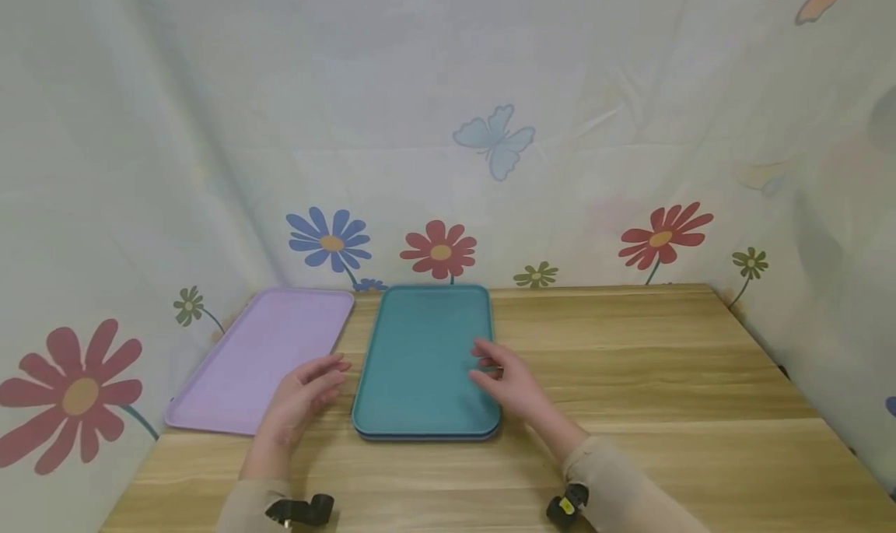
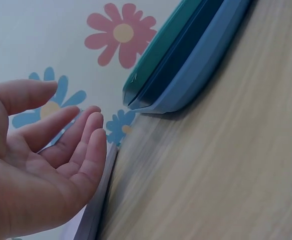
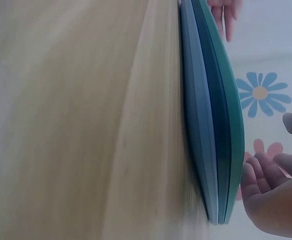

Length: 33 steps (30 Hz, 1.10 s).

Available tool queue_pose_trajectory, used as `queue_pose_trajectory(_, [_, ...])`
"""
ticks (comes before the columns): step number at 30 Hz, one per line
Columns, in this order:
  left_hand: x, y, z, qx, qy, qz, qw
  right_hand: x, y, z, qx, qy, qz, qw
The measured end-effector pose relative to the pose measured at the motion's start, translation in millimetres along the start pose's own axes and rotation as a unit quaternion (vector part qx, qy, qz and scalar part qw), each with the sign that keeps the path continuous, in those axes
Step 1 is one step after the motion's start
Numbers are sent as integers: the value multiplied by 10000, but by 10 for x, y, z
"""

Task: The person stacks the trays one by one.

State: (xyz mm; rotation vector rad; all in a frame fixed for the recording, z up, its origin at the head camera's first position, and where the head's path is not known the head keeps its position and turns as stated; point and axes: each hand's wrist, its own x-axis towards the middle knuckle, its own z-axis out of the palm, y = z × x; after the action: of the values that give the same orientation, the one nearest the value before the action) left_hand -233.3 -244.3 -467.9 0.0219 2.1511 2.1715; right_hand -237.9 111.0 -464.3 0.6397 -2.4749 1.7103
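Observation:
A teal rectangular tray (image 1: pixel 427 354) lies on top of a stack near the table's middle. Below it, a lighter blue tray (image 2: pixel 205 65) shows in the left wrist view, with a darker band between the two. My left hand (image 1: pixel 297 401) hovers left of the stack, over the right edge of a lilac tray (image 1: pixel 273 354), fingers loosely bent and holding nothing. At the stack's right side is my right hand (image 1: pixel 514 381), its fingertips by the teal rim. Whether they touch it, I cannot tell. Its fingers are relaxed, with nothing between them.
The wooden table (image 1: pixel 630 362) extends to the right of the stack and in front of it. A pale cloth backdrop (image 1: pixel 392 167) printed with flowers and butterflies hangs behind the table and along both sides. A small black wrist camera (image 1: pixel 301 510) sits on the left forearm.

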Motion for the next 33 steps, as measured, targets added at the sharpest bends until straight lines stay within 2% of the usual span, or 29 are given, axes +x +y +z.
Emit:
queue_pose_trajectory(7, [-3,48,-57,242,397,105,9989,0,-66,194,124,-206,49,9997])
queue_pose_trajectory(16, [-47,86,-216,417,863,271,9950,-18,-149,448,390,-512,-145,9978])
queue_pose_trajectory(25, [-99,64,-443,63,1150,169,9932,-10,-284,704,702,-600,-104,9957])
queue_pose_trajectory(33, [-124,40,-657,156,1526,96,9881,-8,-484,939,837,-771,-152,9934])
